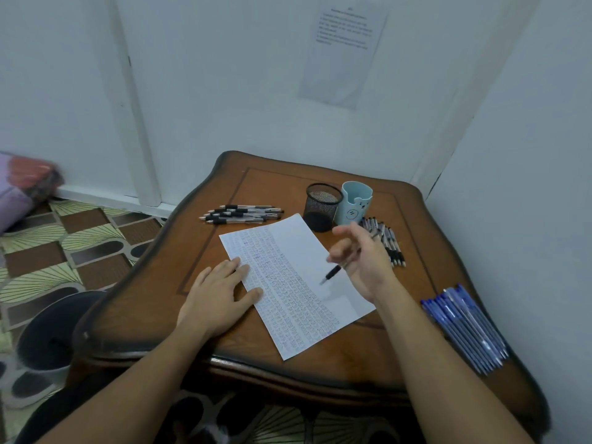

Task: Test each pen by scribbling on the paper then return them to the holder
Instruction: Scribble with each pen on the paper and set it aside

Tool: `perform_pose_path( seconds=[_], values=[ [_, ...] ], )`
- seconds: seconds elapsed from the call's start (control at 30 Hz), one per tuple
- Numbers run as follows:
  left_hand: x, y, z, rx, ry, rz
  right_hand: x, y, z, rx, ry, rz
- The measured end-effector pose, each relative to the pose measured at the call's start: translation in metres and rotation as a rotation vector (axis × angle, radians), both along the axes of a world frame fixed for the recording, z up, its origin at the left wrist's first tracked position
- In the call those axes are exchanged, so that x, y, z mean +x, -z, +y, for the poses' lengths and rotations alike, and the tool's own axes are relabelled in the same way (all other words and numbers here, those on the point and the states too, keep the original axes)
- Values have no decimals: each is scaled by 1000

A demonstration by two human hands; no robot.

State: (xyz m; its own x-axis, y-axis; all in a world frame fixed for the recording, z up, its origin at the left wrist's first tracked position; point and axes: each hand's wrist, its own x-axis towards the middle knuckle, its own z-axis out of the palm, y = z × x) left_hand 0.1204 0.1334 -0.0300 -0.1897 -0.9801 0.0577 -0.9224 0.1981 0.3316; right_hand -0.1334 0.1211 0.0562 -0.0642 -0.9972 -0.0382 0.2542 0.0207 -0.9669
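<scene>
- A rumpled purple and red bundle (25,184) lies on the patterned carpet (73,238) at the far left, against the wall.
- A dark round tub (51,328) sits on the carpet just beside the left corner of the wooden bench (288,376).
- A loose row of black pens (243,214) lies on the bench near its far left edge, apart from the paper (298,261).
- The left hand (217,296) lies flat, fingers straight and together, pressing the paper's left edge to the bench.
- The paper lies at a slant in the middle, most of it covered with rows of small scribbles.
- A printed sheet (342,49) is stuck on the wall above.
- The black mesh holder (322,206) and the light blue cup (355,203) stand touching side by side behind the paper's far corner.
- The right hand (362,257) is raised over the paper's right side, fingers loosely curled, pinching the pen (333,273) – its tip points down and left, just clear of the paper.
- More black-and-white pens (389,243) lie behind that hand, partly hidden by it.
- A bundle of blue pens (467,328) lies at the bench's right edge – well apart from the holders.
</scene>
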Motion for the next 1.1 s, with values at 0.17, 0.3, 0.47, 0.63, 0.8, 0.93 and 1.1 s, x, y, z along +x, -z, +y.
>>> perform_pose_path(
  seconds=[0.17,0.3,0.47,0.63,0.8,0.93,1.1],
  values=[
    [0,0,-2,26,2,-21,-19,22,14,106,12,75],
    [0,0,-1,33,7,-29,-31,45,28,38,-14,225],
    [0,-1,-2,40,1,-16,-38,64,39,7,-43,390],
    [0,0,-1,35,3,4,-39,70,39,-37,-79,461],
    [-1,0,-2,34,-2,4,-36,80,40,-65,49,597],
    [0,1,-2,27,-1,9,-35,85,42,-107,40,621],
    [0,3,-2,30,-7,6,-36,86,42,-115,22,629]
  ],
)
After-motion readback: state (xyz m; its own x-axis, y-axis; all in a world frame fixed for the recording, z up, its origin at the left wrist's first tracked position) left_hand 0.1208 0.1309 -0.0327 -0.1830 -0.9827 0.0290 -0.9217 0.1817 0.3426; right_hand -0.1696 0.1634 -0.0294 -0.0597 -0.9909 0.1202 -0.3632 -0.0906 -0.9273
